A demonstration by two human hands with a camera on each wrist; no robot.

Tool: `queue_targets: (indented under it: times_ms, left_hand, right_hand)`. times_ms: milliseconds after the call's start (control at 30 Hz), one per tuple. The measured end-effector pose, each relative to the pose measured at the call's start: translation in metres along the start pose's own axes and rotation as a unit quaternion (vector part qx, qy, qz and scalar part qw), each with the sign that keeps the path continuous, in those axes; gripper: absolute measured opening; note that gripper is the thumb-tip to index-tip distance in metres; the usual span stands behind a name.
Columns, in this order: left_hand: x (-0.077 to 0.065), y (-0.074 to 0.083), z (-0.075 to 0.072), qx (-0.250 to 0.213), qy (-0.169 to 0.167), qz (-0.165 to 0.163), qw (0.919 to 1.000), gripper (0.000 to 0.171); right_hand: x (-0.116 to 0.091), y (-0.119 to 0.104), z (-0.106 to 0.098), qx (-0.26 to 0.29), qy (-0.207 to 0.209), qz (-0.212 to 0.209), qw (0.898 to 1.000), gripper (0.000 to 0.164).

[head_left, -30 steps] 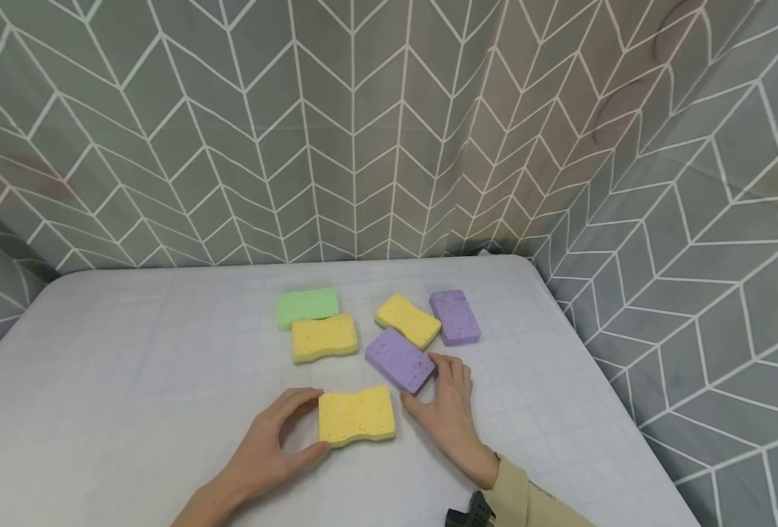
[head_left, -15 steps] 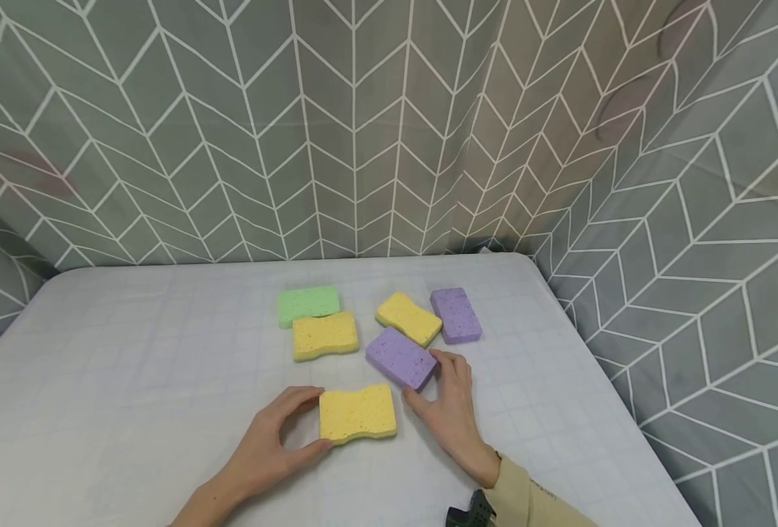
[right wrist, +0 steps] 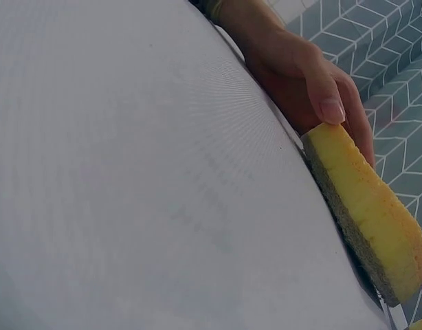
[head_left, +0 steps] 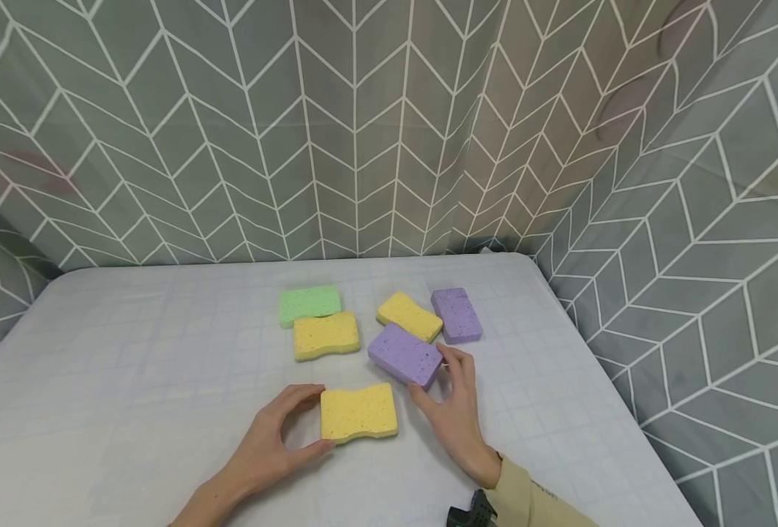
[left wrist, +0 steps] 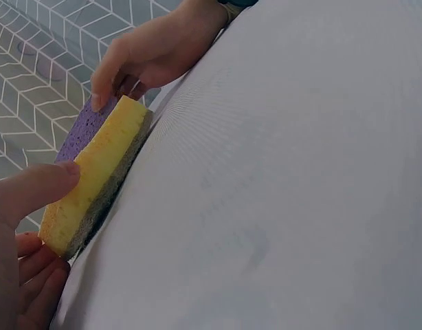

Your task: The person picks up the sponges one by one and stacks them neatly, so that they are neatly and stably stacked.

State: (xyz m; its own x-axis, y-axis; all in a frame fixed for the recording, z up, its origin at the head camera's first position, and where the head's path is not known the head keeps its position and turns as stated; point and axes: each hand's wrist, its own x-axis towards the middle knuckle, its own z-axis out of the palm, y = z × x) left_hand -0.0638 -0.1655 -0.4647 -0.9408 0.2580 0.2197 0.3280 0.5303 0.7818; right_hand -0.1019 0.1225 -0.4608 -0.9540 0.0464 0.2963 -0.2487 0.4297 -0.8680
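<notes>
L hand [head_left: 265, 446]: pinches nearest ylw sponge [head_left: 358, 413];
R hand [head_left: 456, 419]: pinches nearer purple sponge [head_left: 403, 354], R end;
Table [head_left: 132, 351]: grn sponge [head_left: 309, 303] farther back

In 1 second, the right hand's grip [head_left: 454, 413] and the purple sponge [head_left: 405, 353] it holds have edged toward 2 o'clock; the sponge has turned slightly counterclockwise, hiding more of the yellow sponge [head_left: 409, 314] at its 12 o'clock.

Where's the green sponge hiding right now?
In the head view, the green sponge is a bit left of the picture's middle, toward the far edge of the table, just behind a yellow sponge.
</notes>
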Motion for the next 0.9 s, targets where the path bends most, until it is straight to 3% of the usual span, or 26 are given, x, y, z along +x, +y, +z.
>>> queue_targets:
  times_ms: [167,400,667,900]
  left_hand:
    - [0.0003,-0.0011,-0.0001,-0.014,0.003,0.010,0.9998,0.066]
    - [-0.0005,-0.0026,-0.0004,-0.021,0.009,0.018,0.9996,0.065]
    - [-0.0010,-0.0037,-0.0009,-0.028,0.007,0.013,0.9995,0.063]
    - [-0.0004,-0.0042,-0.0004,-0.026,0.011,0.031,0.9992,0.061]
  right_hand:
    - [-0.0021,-0.0022,-0.0014,0.042,0.016,-0.004,0.999,0.073]
    - [-0.0066,-0.0023,0.0011,0.118,0.018,-0.043,0.992,0.071]
    - [-0.0070,-0.0016,0.0040,0.133,0.011,-0.085,0.987,0.070]
    - [-0.0067,-0.0016,0.0021,0.133,-0.042,-0.079,0.987,0.066]
